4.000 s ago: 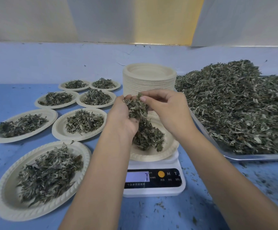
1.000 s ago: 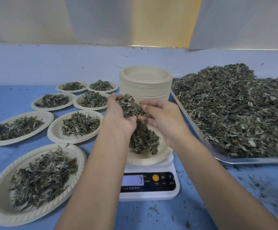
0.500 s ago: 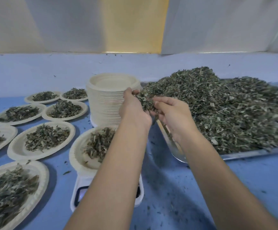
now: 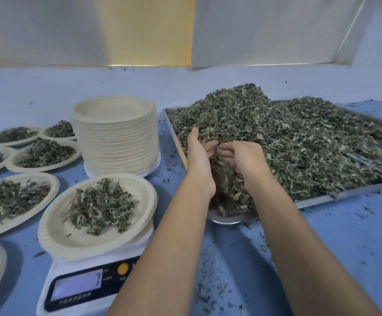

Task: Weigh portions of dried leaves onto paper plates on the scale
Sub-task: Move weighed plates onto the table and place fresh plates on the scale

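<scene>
My 2 bare forearms reached forward and angled inward, wrists close together. My left hand (image 4: pixel 199 157) stood on edge, palm facing right, fingers straight and pointing away from me. My right hand (image 4: pixel 244 160) faced it, back upward, its fingers (image 4: pixel 225 153) loosely bent toward the left palm; whether they gripped anything was unclear.

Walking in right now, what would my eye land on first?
The big heap of dried leaves on the metal tray at right, with the left hand and right hand together in its near side. Next, the tall stack of empty paper plates left of centre, and in front of it a leaf-filled plate sitting on the scale.
</scene>
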Demonstrator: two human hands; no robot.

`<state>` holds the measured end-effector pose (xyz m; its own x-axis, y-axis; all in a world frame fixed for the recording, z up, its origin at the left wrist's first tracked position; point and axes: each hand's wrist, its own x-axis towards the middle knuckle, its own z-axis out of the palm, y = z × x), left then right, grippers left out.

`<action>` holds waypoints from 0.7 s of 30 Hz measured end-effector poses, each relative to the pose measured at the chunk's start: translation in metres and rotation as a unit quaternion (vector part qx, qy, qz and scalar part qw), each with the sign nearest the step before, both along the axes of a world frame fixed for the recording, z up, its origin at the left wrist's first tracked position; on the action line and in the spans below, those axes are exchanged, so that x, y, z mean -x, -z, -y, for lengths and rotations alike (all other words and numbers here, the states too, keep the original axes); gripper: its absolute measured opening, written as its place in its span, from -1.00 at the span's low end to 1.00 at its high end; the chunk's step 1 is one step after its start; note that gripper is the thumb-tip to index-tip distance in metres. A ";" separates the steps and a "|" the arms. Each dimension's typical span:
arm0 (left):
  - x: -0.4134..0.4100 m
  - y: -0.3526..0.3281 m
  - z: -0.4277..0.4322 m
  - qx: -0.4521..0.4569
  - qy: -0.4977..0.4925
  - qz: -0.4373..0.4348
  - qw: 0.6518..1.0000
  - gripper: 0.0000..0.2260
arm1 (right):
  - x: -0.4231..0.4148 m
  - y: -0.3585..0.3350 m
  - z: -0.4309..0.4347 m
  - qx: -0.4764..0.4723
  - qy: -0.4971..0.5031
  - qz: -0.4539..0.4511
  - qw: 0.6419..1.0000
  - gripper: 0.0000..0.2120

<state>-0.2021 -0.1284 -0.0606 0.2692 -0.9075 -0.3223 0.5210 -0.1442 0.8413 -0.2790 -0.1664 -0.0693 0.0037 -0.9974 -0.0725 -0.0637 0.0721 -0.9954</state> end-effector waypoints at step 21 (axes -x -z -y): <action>-0.045 -0.021 -0.056 0.088 -0.008 0.054 0.995 -0.83 | -0.064 -0.004 -0.049 0.203 0.029 0.017 0.979 -0.77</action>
